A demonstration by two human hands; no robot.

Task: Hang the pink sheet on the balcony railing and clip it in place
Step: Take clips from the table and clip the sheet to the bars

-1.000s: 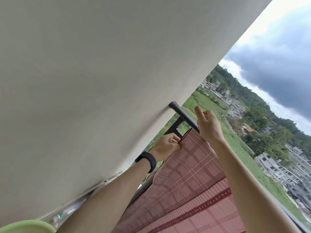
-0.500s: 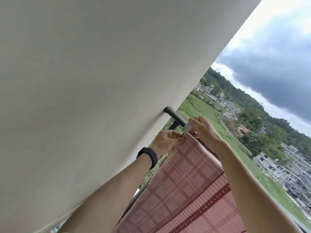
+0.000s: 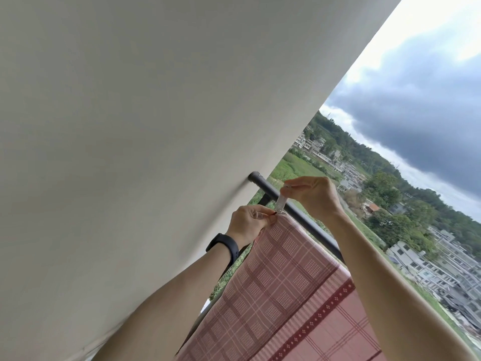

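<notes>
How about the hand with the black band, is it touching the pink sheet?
Touching. The head view shows the left hand pinching the pink sheet at its top corner.

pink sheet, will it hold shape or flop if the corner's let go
Probably floppy: the pink sheet drapes limply over the railing. Likely light: the left hand holds its corner by a pinch. May slip until the clip in the right hand goes on.
</notes>
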